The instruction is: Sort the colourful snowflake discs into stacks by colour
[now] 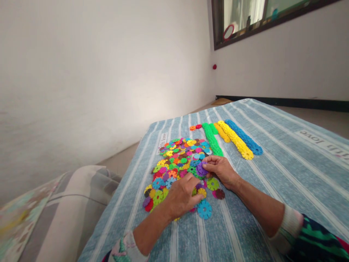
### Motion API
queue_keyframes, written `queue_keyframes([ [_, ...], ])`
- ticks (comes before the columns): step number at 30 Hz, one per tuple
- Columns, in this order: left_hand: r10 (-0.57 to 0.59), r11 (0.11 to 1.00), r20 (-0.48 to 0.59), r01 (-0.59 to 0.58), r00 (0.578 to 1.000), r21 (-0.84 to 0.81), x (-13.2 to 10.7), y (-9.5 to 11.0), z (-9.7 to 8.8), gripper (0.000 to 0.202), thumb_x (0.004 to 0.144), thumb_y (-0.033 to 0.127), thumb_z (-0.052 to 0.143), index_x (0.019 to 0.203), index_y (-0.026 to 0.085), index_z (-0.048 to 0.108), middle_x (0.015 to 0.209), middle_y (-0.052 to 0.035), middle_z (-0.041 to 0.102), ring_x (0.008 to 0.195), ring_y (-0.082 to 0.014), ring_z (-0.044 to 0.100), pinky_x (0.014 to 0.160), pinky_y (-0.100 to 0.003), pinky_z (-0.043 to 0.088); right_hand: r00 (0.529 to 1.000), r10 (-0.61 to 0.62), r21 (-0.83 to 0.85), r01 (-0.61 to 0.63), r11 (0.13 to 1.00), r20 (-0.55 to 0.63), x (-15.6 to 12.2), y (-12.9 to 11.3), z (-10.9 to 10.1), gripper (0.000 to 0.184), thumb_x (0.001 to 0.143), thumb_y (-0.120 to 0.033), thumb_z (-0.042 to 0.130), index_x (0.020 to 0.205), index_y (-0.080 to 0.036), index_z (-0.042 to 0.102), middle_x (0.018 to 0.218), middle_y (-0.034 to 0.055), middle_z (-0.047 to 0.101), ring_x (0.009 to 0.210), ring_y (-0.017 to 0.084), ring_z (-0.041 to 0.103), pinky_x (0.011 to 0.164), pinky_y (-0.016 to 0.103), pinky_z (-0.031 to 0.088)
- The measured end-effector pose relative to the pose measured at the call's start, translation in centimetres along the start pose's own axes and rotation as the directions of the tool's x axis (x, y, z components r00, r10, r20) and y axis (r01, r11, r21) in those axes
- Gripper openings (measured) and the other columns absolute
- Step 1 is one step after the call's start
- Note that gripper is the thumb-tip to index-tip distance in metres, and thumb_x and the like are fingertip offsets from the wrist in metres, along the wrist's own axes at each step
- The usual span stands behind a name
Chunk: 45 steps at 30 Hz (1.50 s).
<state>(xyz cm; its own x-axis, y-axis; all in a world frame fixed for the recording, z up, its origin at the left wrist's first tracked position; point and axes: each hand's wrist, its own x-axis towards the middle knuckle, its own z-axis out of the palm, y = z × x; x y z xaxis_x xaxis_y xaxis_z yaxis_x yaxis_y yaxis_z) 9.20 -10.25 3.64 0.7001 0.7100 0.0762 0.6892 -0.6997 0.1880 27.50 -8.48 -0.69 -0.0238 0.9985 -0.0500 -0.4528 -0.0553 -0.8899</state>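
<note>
Between the thumb and fingers of my right hand [222,170] are purple notched discs [201,169], apparently stacked, held at the right side of a loose pile. My left hand [183,193] reaches over the front of that pile, palm down. Its thumb and index finger are apart, and the other fingertips are partly hidden. Spread beneath and beyond both hands is the pile of multicoloured notched plastic discs [174,165]. A light blue disc [204,209] lies just in front of my left thumb. Lime [212,183] and dark brown [220,194] discs lie below my right hand.
Beyond my right hand lie overlapped rows of discs: green [212,139], yellow [236,141] and blue [244,137], with shorter green and orange-yellow ones. Orange [192,128] and red [199,126] discs lie at the back. A striped blue cloth [286,174] covers the surface; a wall [109,72] stands left.
</note>
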Motion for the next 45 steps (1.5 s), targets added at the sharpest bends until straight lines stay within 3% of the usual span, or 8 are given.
queue_keyframes([
  [5,0.059,0.996,0.084,-0.064,0.995,0.063,-0.1,0.6,-0.1,0.026,0.077,0.031,0.063,0.099,0.017,0.063,0.094,-0.0046,0.060,0.085,-0.0176,0.059,0.075,-0.028,0.048,1.000,0.003,0.000,-0.003,1.000,0.016,0.0,0.1,0.0,0.038,0.052,-0.037,0.086,0.075,-0.015,0.064,0.058,-0.0024,0.064,0.044,0.008,0.054,0.043,0.019,0.045],
  [14,0.053,0.987,0.190,-0.081,0.980,0.141,0.2,0.7,-0.8,0.013,0.082,0.028,0.055,0.078,0.017,0.061,0.081,-0.0029,0.059,0.076,-0.0154,0.057,0.067,-0.025,0.043,0.999,0.006,-0.026,-0.005,1.000,0.041,0.3,0.5,-0.3,0.035,0.056,-0.035,0.084,0.077,-0.015,0.064,0.059,-0.0023,0.064,0.046,0.008,0.055,0.043,0.019,0.046],
  [22,0.029,0.982,0.202,-0.066,0.979,0.177,0.1,-0.1,-1.1,0.027,0.089,0.035,0.048,0.074,0.017,0.062,0.075,-0.0034,0.064,0.070,-0.0155,0.059,0.063,-0.025,0.040,0.998,0.016,-0.037,-0.014,0.999,0.053,0.2,0.4,-0.2,0.034,0.056,-0.035,0.083,0.076,-0.015,0.064,0.060,-0.0024,0.065,0.044,0.008,0.053,0.044,0.019,0.047],
  [27,-0.044,0.982,0.170,0.012,0.985,0.187,0.3,0.0,-1.1,0.020,0.088,0.032,0.050,0.083,0.019,0.064,0.072,-0.0026,0.065,0.069,-0.0162,0.060,0.061,-0.025,0.039,0.998,0.016,-0.049,-0.013,0.999,0.060,0.3,0.4,-0.2,0.033,0.057,-0.035,0.082,0.076,-0.015,0.064,0.061,-0.0016,0.066,0.044,0.008,0.054,0.044,0.019,0.046],
  [33,-0.020,0.995,0.126,0.007,0.992,0.100,0.5,-0.2,-0.9,0.019,0.083,0.034,0.057,0.092,0.019,0.065,0.084,-0.0027,0.063,0.077,-0.0162,0.059,0.068,-0.026,0.043,0.997,0.019,-0.053,-0.016,0.998,0.069,0.2,0.3,-0.2,0.034,0.057,-0.037,0.083,0.077,-0.016,0.064,0.060,-0.0021,0.065,0.044,0.008,0.054,0.044,0.019,0.046],
  [38,0.030,0.995,0.184,-0.048,0.983,0.093,0.7,0.2,-1.2,0.025,0.080,0.038,0.059,0.097,0.020,0.063,0.090,-0.0034,0.059,0.084,-0.0181,0.057,0.072,-0.028,0.044,0.998,0.020,-0.049,-0.016,0.999,0.067,0.1,0.2,-0.2,0.035,0.056,-0.037,0.083,0.077,-0.016,0.064,0.060,-0.0026,0.064,0.045,0.008,0.054,0.044,0.019,0.046],
  [45,-0.006,0.992,0.238,-0.024,0.971,0.122,1.0,0.4,-1.2,0.022,0.079,0.033,0.056,0.094,0.019,0.064,0.084,-0.0036,0.059,0.077,-0.0180,0.056,0.067,-0.027,0.042,0.998,0.018,-0.054,-0.015,0.998,0.068,0.1,0.2,-0.2,0.035,0.057,-0.037,0.083,0.076,-0.016,0.064,0.060,-0.0021,0.065,0.045,0.008,0.054,0.043,0.019,0.045],
])
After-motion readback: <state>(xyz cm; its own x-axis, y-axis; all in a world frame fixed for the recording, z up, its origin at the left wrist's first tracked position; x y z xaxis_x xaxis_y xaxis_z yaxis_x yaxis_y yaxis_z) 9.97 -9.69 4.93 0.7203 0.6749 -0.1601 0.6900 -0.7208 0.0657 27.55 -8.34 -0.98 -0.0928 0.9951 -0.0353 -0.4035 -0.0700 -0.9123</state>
